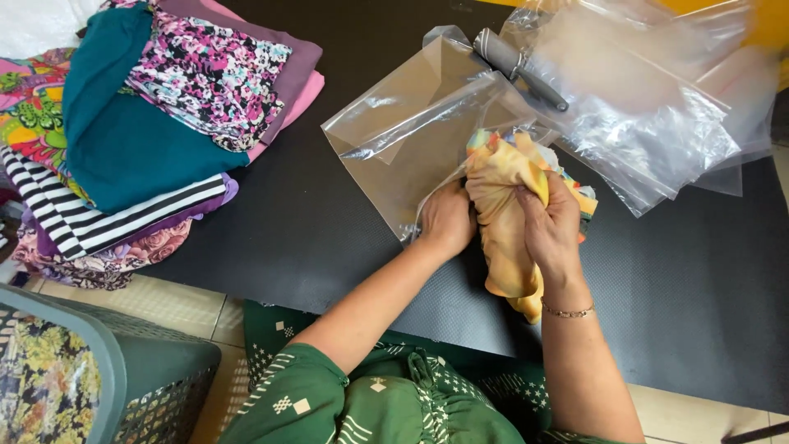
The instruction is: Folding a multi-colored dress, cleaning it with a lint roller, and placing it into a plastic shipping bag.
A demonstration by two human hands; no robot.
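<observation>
A soft, light, rolled yellow-orange patterned cloth (503, 215) is gripped by curled fingers of both the left hand (448, 218) and the right hand (552, 226), its top end at twelve o'clock inside the slippery clear plastic bag (403, 136); it is best held mid-roll.

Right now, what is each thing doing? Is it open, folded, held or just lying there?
Yellow cloth: bunched up, gripped by both hands, top end at the bag's mouth.
Clear bag: flat on the mat, mouth open toward the cloth.
Left hand: closed on cloth and bag edge.
Right hand: closed on the cloth.
Spare bags: loose pile.
Clothes stack: folded.
Basket: holds flowery fabric.
</observation>
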